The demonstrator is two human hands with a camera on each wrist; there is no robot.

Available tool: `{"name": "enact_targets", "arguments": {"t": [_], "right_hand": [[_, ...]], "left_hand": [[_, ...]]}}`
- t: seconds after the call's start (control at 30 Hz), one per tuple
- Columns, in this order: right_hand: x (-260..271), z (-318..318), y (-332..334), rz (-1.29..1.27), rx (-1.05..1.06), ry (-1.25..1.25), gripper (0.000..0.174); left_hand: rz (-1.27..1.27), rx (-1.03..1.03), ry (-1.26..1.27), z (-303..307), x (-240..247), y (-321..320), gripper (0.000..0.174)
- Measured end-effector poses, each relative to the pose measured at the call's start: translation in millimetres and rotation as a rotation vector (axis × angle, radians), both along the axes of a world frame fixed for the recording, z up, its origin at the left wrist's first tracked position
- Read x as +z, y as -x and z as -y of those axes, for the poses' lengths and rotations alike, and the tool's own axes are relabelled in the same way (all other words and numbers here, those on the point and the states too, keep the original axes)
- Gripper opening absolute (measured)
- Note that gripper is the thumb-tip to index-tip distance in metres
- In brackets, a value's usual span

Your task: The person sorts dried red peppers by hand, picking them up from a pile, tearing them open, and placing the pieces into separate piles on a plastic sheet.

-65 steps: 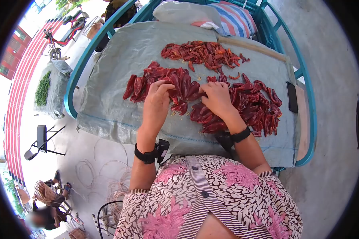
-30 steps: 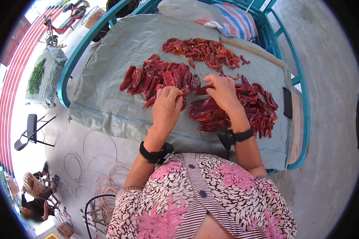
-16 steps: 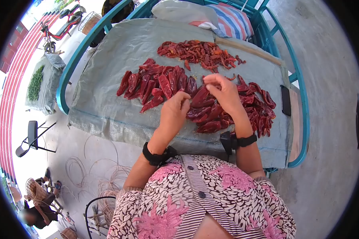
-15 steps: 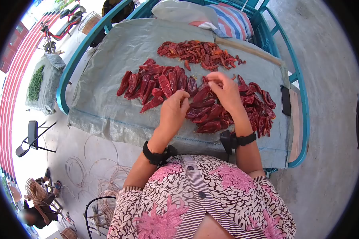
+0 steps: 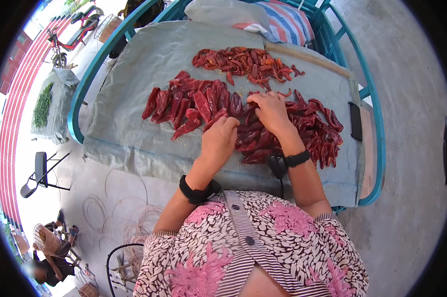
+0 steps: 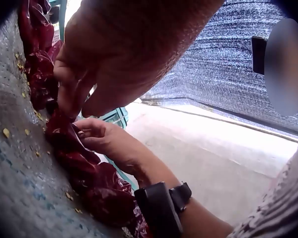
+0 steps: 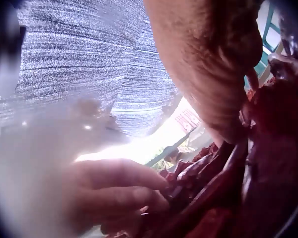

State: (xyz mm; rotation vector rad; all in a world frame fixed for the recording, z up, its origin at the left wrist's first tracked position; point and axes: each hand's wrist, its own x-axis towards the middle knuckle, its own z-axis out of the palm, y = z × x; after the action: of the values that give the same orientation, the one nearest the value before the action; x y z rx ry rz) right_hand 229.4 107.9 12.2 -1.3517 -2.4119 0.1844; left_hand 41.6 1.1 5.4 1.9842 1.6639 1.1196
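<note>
Several dried red chili peppers (image 5: 202, 105) lie in a row left of my hands, and a looser heap of them (image 5: 315, 131) spreads to the right. My left hand (image 5: 220, 140) pinches a dark red chili pepper (image 6: 69, 139) between thumb and fingertips, low over the row's near end. Just to its right, my right hand (image 5: 273, 114) has its fingers bent down onto a chili pepper (image 7: 233, 161) at the heap's left edge. The fingertips are partly hidden among the peppers. A black strap with a small camera sits on each wrist.
Smaller, broken chili pieces (image 5: 245, 63) form a pile farther back on the grey-green woven sheet (image 5: 134, 109). A phone (image 5: 354, 121) lies at the right edge. Teal cart rails (image 5: 87, 89) border the sheet; a striped bag (image 5: 288, 24) sits behind. A person (image 5: 55, 265) sits at lower left.
My left hand has moved from the row toward the middle, leaving the chili peppers there lined up side by side. My right hand has dipped from above the heap onto its left edge.
</note>
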Motion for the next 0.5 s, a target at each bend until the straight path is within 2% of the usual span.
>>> {"name": "enact_targets", "arguments": {"t": [0.07, 0.3, 0.4, 0.5], "right_hand": [[8.2, 0.9, -1.7, 0.049, 0.006, 0.006, 0.03], [35.4, 2.0, -11.9, -0.112, -0.081, -0.021, 0.024], [46.8, 2.7, -8.9, -0.202, -0.053, 0.05, 0.022], [55.5, 13.2, 2.4, -0.35, 0.022, 0.127, 0.02]], "left_hand": [[-0.017, -0.02, 0.039, 0.9, 0.0, 1.4, 0.014], [-0.045, -0.093, -0.021, 3.4, -1.2, 3.9, 0.017], [-0.017, 0.017, -0.018, 4.2, 5.1, 0.1, 0.028], [0.141, 0.124, -0.056, 3.2, 24.3, -3.1, 0.044]]}}
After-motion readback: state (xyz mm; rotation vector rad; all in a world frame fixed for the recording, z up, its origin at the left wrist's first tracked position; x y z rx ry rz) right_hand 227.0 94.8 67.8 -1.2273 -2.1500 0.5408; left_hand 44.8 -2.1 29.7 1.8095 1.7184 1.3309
